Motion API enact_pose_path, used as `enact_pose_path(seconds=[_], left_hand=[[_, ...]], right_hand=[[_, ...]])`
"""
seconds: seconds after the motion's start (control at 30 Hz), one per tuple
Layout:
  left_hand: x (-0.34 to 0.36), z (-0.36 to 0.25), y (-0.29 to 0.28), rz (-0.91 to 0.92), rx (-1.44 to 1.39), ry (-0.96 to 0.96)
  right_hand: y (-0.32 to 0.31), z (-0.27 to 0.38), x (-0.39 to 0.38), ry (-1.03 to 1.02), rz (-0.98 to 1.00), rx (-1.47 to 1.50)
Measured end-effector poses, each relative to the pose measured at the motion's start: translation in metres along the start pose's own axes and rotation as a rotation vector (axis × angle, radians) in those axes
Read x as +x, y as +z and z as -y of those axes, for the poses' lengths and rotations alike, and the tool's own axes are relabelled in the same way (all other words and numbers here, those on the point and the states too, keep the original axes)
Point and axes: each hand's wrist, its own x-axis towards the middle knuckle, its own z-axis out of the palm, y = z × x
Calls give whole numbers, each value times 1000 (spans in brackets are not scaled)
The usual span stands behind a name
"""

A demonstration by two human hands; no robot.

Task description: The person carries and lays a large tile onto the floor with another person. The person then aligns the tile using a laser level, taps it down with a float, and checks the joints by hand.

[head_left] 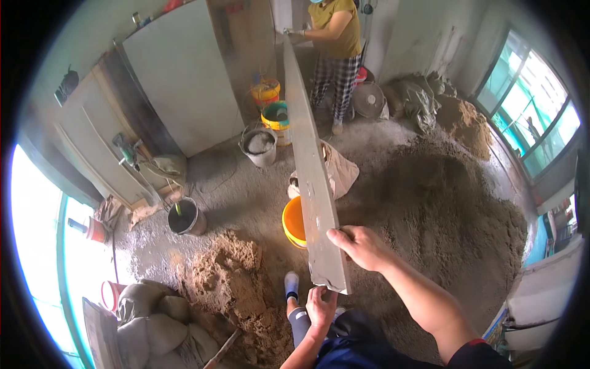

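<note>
A long, narrow grey board stretches away from me, its near end broad with a chipped edge. My right hand grips its right side close to the near end, thumb on the top face and the other fingers partly hidden underneath. Curled fingers of my left hand hold the near end at its lower left corner. At the far end stands another person in a mustard top and checked trousers, with a gloved hand at the board. Below the board, an orange bucket is partly covered by it.
Loose sand is heaped at the left, with full sacks nearby. A dark bucket and a pale bucket stand beyond. Wide dark mortar-like material covers the right floor. A pale sack lies beside the board.
</note>
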Motion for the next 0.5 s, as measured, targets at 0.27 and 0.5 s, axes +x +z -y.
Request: enact_pose_path(seconds=[0.27, 0.5], left_hand=[[4, -4, -3, -39, 99, -99], [15, 14, 0, -92, 111, -45]], right_hand=[[15, 7, 3, 40, 14, -3], [28, -5, 4, -81, -14, 77]])
